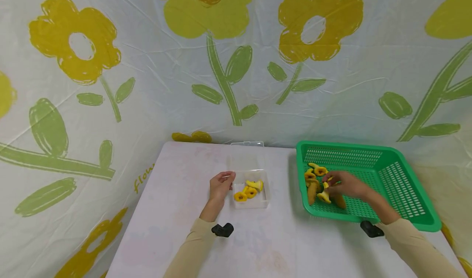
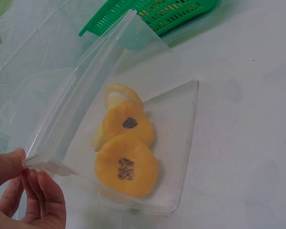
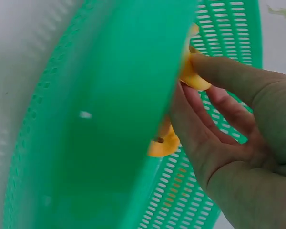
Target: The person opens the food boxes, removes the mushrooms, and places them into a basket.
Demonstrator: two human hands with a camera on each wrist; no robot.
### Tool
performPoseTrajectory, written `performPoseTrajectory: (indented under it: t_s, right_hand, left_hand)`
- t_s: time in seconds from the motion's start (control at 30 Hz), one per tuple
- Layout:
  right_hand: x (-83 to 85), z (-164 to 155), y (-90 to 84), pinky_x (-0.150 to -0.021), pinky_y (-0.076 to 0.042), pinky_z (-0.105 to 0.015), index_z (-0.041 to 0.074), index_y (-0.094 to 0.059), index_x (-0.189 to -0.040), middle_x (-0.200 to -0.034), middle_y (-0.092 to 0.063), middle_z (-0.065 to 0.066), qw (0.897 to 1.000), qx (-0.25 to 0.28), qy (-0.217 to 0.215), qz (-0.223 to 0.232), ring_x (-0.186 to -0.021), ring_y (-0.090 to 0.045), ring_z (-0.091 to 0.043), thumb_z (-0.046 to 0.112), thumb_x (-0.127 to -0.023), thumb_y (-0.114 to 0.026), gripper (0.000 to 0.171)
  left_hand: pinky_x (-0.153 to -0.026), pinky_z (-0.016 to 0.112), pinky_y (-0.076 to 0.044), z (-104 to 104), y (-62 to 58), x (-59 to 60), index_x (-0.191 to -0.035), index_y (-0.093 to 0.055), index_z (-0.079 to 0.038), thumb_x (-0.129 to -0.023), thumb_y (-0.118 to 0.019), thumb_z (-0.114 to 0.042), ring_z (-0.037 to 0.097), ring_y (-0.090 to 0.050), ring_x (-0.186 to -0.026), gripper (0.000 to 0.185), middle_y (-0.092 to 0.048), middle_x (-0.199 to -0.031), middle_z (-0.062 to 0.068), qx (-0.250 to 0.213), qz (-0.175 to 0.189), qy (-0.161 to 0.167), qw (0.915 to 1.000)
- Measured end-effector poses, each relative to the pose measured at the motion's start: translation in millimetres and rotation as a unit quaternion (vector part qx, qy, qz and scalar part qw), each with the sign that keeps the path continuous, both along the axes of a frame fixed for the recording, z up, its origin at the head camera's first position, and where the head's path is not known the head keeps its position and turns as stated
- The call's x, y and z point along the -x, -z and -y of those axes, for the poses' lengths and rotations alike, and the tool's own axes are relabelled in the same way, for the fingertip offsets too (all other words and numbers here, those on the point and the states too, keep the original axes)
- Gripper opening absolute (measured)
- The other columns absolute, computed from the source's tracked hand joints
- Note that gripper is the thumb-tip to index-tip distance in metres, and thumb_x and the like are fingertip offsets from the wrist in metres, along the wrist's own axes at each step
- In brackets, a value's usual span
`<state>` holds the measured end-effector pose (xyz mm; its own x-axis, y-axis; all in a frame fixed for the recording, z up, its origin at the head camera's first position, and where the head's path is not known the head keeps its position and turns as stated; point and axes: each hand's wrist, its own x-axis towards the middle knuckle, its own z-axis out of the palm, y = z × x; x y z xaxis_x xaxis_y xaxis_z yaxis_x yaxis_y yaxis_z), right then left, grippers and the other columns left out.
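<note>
Mushroom [image 1: 324, 196] pinched in right hand [image 1: 344, 185] fingers; left hand [image 1: 220, 184] grips box [image 1: 258, 202].

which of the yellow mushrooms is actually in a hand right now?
The mushroom in the green basket, pinched by the right hand. The others lie loose in the basket or in the clear box.

A yellow toy mushroom [image 1: 325, 194] stands tilted among others in the green basket [image 1: 402, 175], beside the clear box [image 1: 251, 194].
</note>
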<state>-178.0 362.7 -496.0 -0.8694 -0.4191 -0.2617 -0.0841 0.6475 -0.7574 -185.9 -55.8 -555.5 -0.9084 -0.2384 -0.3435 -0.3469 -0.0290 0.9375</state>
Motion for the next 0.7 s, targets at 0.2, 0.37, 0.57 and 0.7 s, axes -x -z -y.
performPoseTrajectory:
  t_s: [0.2,0.37,0.57,0.7]
  right_hand:
    - [-2.1,2.5,5.8,-0.074,-0.061,-0.044,-0.016,-0.055,-0.116,-0.103,-0.063,-0.024,0.999,0.014,-0.021,0.037,-0.089,-0.068,-0.032,-0.005,-0.095,-0.067,0.027]
    - [-2.3,8.6,8.2,-0.072,-0.060,-0.044,-0.013,-0.057,-0.108,-0.098,-0.066,-0.020,1.000,-0.019,-0.006,0.015,-0.088,-0.068,-0.032,-0.004,-0.092,-0.071,0.023]
    - [-1.9,11.3,10.0,-0.071,-0.058,-0.041,-0.010,-0.061,-0.104,-0.096,-0.067,-0.017,0.998,-0.059,0.005,-0.022,-0.087,-0.066,-0.031,0.000,-0.091,-0.074,0.021]
    - [-2.1,12.3,8.4,-0.075,-0.057,-0.046,-0.008,-0.063,-0.105,-0.099,-0.067,-0.018,0.995,-0.076,0.007,-0.063,-0.091,-0.065,-0.035,0.004,-0.093,-0.074,0.021]
  left_hand:
    - [-0.065,0.020,-0.052,-0.1,2.2,0.9,-0.111,-0.073,-0.004,-0.096,-0.075,-0.025,0.016,-0.053,-0.069,0.025,-0.069,-0.089,0.006,-0.004,-0.010,-0.004,0.9999]
    - [-0.065,0.020,-0.052,-0.5,3.8,1.6,-0.111,-0.073,-0.005,-0.096,-0.075,-0.025,0.016,-0.054,-0.069,0.025,-0.069,-0.090,0.005,0.001,-0.003,-0.007,1.0000]
    - [-0.066,0.020,-0.052,-1.6,2.5,1.2,-0.113,-0.073,-0.006,-0.097,-0.074,-0.027,0.017,-0.054,-0.071,0.026,-0.069,-0.092,0.006,0.006,0.005,-0.007,0.9999]
    - [-0.066,0.020,-0.052,-0.7,1.5,0.4,-0.113,-0.073,-0.006,-0.097,-0.074,-0.027,0.017,-0.054,-0.070,0.026,-0.069,-0.093,0.006,0.005,0.000,-0.005,1.0000]
